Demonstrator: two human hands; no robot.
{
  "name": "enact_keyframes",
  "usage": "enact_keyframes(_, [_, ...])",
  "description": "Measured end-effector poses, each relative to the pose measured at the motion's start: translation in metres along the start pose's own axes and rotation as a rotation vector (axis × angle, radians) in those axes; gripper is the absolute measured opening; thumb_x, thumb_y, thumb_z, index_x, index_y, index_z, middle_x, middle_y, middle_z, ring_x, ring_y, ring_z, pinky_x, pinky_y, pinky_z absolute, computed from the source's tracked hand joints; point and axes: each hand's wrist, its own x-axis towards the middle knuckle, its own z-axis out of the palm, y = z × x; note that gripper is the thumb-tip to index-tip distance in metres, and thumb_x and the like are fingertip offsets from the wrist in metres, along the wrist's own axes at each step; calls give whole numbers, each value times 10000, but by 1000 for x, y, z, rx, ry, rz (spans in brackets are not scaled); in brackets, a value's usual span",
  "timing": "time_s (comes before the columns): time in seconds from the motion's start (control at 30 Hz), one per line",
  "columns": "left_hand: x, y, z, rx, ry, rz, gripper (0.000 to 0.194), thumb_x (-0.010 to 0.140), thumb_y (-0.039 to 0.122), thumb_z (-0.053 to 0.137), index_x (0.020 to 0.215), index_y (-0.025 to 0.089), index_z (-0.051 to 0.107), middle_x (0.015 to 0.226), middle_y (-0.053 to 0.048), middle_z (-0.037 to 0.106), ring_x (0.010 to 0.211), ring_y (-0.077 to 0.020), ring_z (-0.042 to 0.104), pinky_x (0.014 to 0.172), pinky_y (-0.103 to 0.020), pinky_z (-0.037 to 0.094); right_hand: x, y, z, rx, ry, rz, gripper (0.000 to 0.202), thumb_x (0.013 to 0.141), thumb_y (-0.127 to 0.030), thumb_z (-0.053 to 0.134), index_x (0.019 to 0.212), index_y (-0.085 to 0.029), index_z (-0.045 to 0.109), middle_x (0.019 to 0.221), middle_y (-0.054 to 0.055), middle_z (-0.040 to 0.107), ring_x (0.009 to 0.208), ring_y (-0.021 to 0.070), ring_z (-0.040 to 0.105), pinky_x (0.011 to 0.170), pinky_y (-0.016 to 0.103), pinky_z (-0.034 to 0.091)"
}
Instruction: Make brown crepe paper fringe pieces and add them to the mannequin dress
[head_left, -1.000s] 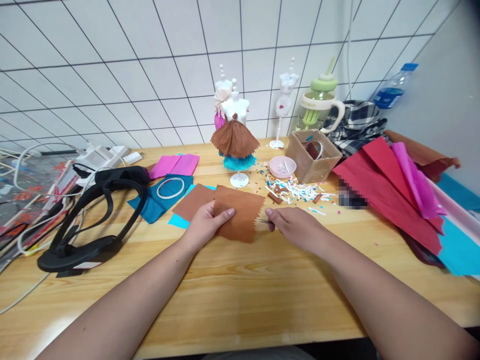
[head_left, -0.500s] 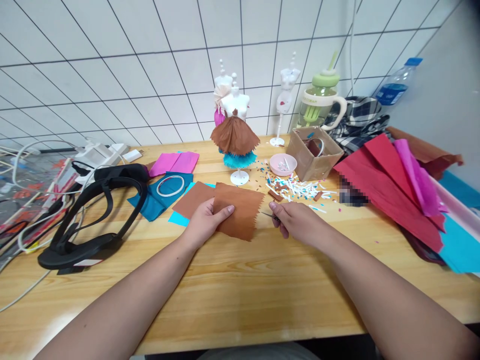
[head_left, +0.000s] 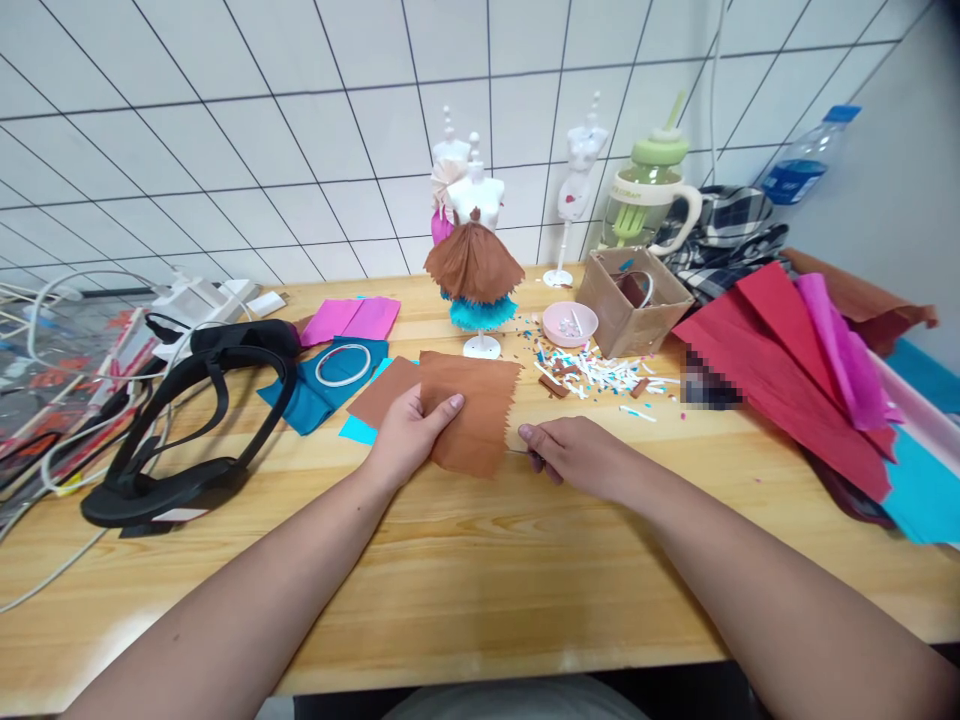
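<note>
My left hand (head_left: pixel 405 437) pinches a sheet of brown crepe paper (head_left: pixel 474 425), thumb on top and fingers beneath. The sheet's right edge is cut into small jagged teeth. At that edge, near its lower corner, my right hand (head_left: pixel 581 455) is closed around small scissors (head_left: pixel 517 451); only their thin metal tips show, the handles being hidden in my fingers. Behind the sheet stands a small white dress form (head_left: pixel 484 200) wearing a pleated brown paper skirt (head_left: pixel 474 265) over a blue fringed layer (head_left: pixel 482 314). Another brown sheet (head_left: pixel 382 390) lies under my left hand's far side.
Paper scraps (head_left: pixel 600 372) are scattered by a pink bowl (head_left: pixel 570 325) and a cardboard box (head_left: pixel 637 300). A black headset frame (head_left: pixel 255 430) and a tape roll (head_left: pixel 343 365) lie left. Coloured paper (head_left: pixel 802 370) is piled right, near a lidded cup (head_left: pixel 649 200).
My right hand with the scissors has moved slightly left and down along the jagged edge, its tips now by the lower corner. The brown sheet has shifted slightly left.
</note>
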Motion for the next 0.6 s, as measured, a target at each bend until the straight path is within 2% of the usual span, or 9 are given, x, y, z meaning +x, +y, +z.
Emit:
enact_keyframes(0.2, [0,1,-1,38,7,21,402,733,424,731,1044,181,652,1038,-76,730,1070,-304,630,885,-414,516,1,-2,6,51,20,16,587,950,-555,245,642,-200,597,581,41,616,540,159,535,555,278,324])
enact_keyframes(0.4, [0,1,-1,89,8,48,394,746,421,719,1043,172,645,1057,-77,725,1041,-298,642,854,-399,534,1,0,2,27,47,36,604,949,-560,237,639,-195,606,580,40,609,548,155,532,543,271,316])
enact_keyframes(0.6, [-1,1,-1,173,29,67,403,746,445,707,1026,162,643,1039,-82,728,990,-289,663,810,-401,556,0,-4,-1,-37,-25,80,594,963,-520,218,672,-190,617,565,30,612,552,149,542,558,252,327])
